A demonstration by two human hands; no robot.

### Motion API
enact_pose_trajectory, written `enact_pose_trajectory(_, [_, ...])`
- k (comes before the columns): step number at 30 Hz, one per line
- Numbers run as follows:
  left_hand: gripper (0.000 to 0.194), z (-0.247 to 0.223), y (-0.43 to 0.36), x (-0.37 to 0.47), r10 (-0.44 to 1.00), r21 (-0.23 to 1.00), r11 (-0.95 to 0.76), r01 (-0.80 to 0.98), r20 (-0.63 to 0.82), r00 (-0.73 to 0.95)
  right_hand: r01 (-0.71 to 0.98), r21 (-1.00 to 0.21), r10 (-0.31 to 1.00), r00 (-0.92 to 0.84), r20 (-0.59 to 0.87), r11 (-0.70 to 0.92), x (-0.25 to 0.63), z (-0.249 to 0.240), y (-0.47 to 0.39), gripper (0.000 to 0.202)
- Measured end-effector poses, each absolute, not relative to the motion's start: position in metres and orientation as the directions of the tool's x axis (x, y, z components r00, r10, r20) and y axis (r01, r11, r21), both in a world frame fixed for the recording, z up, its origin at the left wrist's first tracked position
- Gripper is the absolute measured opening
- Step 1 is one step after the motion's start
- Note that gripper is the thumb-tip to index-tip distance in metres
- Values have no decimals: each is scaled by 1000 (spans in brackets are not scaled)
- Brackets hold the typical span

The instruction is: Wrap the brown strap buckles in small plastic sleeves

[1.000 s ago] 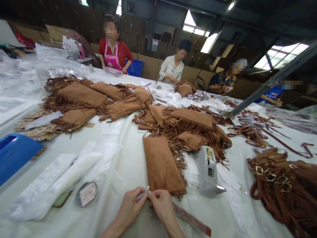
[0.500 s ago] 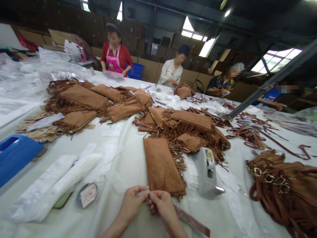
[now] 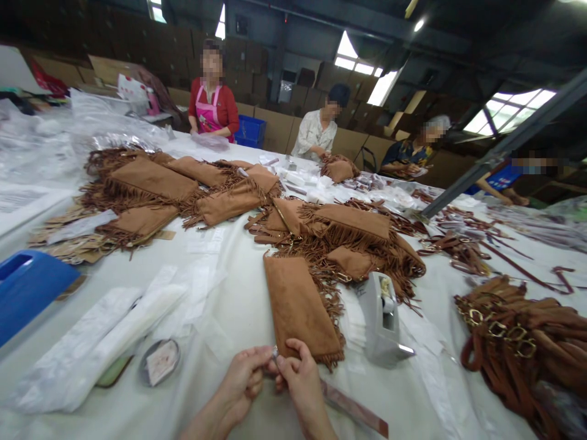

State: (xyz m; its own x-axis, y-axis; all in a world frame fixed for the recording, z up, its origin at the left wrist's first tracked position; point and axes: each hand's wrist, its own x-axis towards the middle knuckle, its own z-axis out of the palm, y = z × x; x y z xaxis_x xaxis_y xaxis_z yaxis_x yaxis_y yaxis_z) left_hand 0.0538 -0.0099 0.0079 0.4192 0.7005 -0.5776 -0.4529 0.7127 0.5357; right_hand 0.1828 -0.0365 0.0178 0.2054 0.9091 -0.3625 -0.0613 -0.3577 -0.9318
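A brown suede pouch with a fringed side (image 3: 298, 299) lies flat before me, its near left corner at my fingertips. My left hand (image 3: 245, 376) is closed in a pinch on a small shiny metal piece (image 3: 275, 352) at that corner. Beside it my right hand (image 3: 300, 376) is curled, thumb and fingers at the same spot. From beneath the right hand a brown strap in clear film (image 3: 355, 408) runs to the lower right. Its upper end is hidden by my fingers, so I cannot see how it joins the metal piece.
A grey tape dispenser (image 3: 385, 324) stands right of the pouch. Fringed pouches (image 3: 353, 223) are heaped behind; straps with gold clasps (image 3: 504, 330) lie at right. Leftward are plastic sleeves (image 3: 114, 330), a round dish (image 3: 160, 363) and a blue holder (image 3: 34, 293). Several co-workers (image 3: 213, 113) work across the table.
My hands shift slightly at the pouch corner, and the right index finger lifts and bends over more. The pouch and strap stay nearly in place. The co-worker in the pink apron straightens up.
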Motion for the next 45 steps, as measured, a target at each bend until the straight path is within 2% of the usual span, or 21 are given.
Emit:
enact_pose_trajectory(3, [21, 7, -10, 51, 629, 369, 773, -516, -556, 544, 22, -950, 931, 209, -299, -310, 179, 18, -40, 46])
enact_pose_trajectory(7, [7, 1, -11, 49, 549, 195, 810, -553, -581, 600, 274, -933, 961, 209, -179, -233, 178, 19, -42, 30])
enact_pose_trajectory(10, [6, -4, -11, 49, 548, 158, 794, -587, -605, 578, 431, -886, 981, 158, -112, -171, 179, 17, -40, 25])
enact_pose_trajectory(13, [8, -5, -11, 51, 576, 194, 767, -612, -627, 524, 466, -875, 990, 110, -91, -132, 179, 16, -39, 26])
enact_pose_trajectory(15, [8, -3, -11, 53, 609, 267, 745, -612, -646, 460, 426, -894, 989, 110, -102, -139, 181, 17, -42, 25])
enact_pose_trajectory(18, [11, 0, -13, 56, 674, 395, 699, -596, -642, 365, 279, -932, 959, 228, -169, -230, 187, 21, -50, 30])
enact_pose_trajectory(20, [19, 1, -15, 58, 718, 485, 668, -565, -618, 319, 119, -947, 921, 296, -254, -300, 189, 23, -56, 37])
enact_pose_trajectory(22, [26, 3, -18, 59, 757, 571, 638, -517, -591, 281, -83, -934, 895, 267, -358, -348, 187, 26, -61, 46])
enact_pose_trajectory(24, [32, 4, -20, 60, 780, 621, 616, -485, -569, 260, -315, -871, 880, 170, -444, -378, 181, 28, -63, 60])
enact_pose_trajectory(27, [34, 5, -20, 60, 806, 660, 585, -472, -536, 250, -612, -703, 865, 59, -498, -363, 170, 30, -63, 74])
enact_pose_trajectory(29, [32, 5, -19, 59, 801, 633, 591, -501, -534, 270, -731, -593, 858, 20, -514, -338, 164, 31, -63, 74])
enact_pose_trajectory(31, [25, 7, -17, 58, 761, 529, 630, -568, -565, 318, -803, -490, 851, -37, -524, -337, 163, 32, -61, 68])
enact_pose_trajectory(35, [2, 17, -17, 57, 589, 124, 748, -651, -577, 566, -896, -263, 843, -188, -504, -358, 168, 36, -54, 42])
enact_pose_trajectory(37, [9, 22, -18, 58, 507, -56, 783, -620, -521, 687, -913, -208, 862, -229, -453, -351, 174, 36, -49, 27])
enact_pose_trajectory(39, [14, 25, -19, 59, 477, -149, 791, -593, -455, 752, -903, -234, 885, -253, -391, -362, 179, 37, -45, 12])
enact_pose_trajectory(41, [16, 26, -20, 60, 477, -155, 803, -575, -410, 778, -874, -311, 897, -254, -361, -373, 182, 40, -43, 5])
enact_pose_trajectory(43, [13, 25, -19, 59, 494, -81, 816, -572, -416, 764, -820, -422, 895, -222, -387, -386, 182, 45, -43, 14])
enact_pose_trajectory(45, [7, 24, -16, 55, 524, 90, 828, -553, -471, 710, -670, -589, 874, -198, -444, -451, 183, 52, -46, 36])
